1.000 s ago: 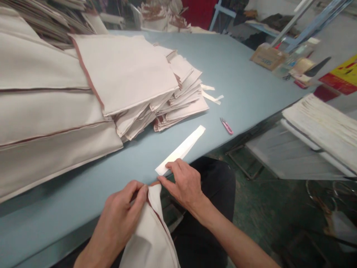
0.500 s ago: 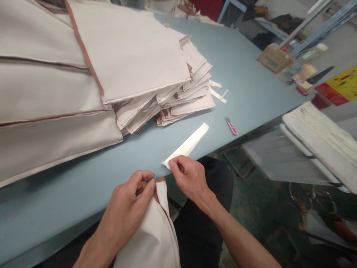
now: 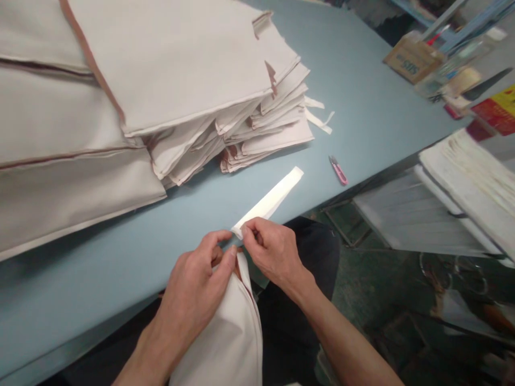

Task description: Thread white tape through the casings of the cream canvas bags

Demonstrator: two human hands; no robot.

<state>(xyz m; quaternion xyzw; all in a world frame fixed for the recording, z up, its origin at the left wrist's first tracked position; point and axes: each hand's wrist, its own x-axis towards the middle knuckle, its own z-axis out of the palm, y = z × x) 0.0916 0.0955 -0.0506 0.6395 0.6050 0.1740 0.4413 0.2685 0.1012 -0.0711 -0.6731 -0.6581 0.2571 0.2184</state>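
My left hand (image 3: 205, 273) pinches the top corner of a cream fabric piece (image 3: 221, 335) with brown edging, which hangs over my lap. Close beside it, my right hand (image 3: 273, 249) is closed at the near end of a pale cream strip (image 3: 271, 197), thumb and fingertips together on it. That strip lies slanting across the table's front edge, its far end on the tabletop. The fingertips of both hands are only a small gap apart. What the curled fingers of my right hand cover is hidden.
Stacked cream fabric pieces (image 3: 193, 69) with brown edges fill the table's (image 3: 350, 91) left and back. Pink thread snips (image 3: 338, 170) lie right of the strip. Thin strips (image 3: 319, 120) stick out by the stack. A cardboard box (image 3: 414, 58) stands far right; more fabric (image 3: 470, 182) lies beyond the edge.
My left hand has moved right and slightly up with the fabric corner, closer to my right hand. The right hand keeps its hold on the strip. The camera view has shifted a little.
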